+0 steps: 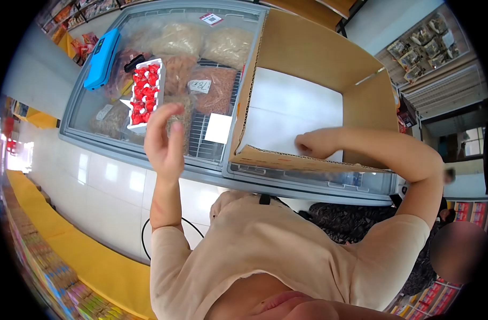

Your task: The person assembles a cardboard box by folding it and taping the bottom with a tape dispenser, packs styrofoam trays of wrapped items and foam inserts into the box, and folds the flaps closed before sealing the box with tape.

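My left hand [165, 143] is raised above the near edge of the chest freezer [148, 154], its thumb and fingers apart and nothing visible in it. Just beyond it, a white tray [157, 101] rests on the freezer's glass top and holds several red-wrapped pieces [144, 92]. My right hand [319, 143] reaches over the near wall of an open cardboard box [308, 45]. Its fingers are curled against the white sheet [294, 104] lining the inside; whether they pinch anything is hidden.
A blue appliance [101, 60] and a black object [134, 63] lie near the tray. Bagged food [214, 89] shows through the glass, beside a white card [217, 128]. Another person in dark patterned clothing [356, 218] is close behind on the right. Yellow-edged shelving [68, 234] runs along the left.
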The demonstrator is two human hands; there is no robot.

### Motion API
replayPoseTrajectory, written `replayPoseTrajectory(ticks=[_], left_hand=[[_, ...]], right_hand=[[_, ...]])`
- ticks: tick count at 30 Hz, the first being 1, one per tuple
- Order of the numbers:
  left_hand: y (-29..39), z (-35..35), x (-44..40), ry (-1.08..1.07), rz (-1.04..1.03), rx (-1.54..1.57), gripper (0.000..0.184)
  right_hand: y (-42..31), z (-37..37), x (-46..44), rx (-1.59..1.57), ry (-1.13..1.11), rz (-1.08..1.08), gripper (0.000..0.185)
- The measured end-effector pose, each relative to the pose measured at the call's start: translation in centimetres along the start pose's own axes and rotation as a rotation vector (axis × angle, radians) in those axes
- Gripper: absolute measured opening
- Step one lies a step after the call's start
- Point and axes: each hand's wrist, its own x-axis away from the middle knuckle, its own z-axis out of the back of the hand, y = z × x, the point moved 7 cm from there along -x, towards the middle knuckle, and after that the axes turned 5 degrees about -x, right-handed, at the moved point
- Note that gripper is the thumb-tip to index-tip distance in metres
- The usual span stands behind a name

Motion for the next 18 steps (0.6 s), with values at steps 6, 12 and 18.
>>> replayPoseTrajectory(ticks=[6, 12, 18], left_hand=[[-8.3, -0.9, 0.9, -0.004, 0.435, 0.109, 0.029], [-12.3, -2.1, 2.4, -0.144, 0.562, 0.023, 0.030], [-14.3, 2.8, 6.5, -0.069, 0.657, -0.069, 0.027]], right_hand=[[1.0, 6.4, 4.3, -0.096, 0.496, 0.077, 0.064], [5.4, 6.9, -0.1, -0.053, 0.354, -0.282, 0.087], [5.5, 7.2, -2.6, -0.187, 0.392, -0.222, 0.099]])
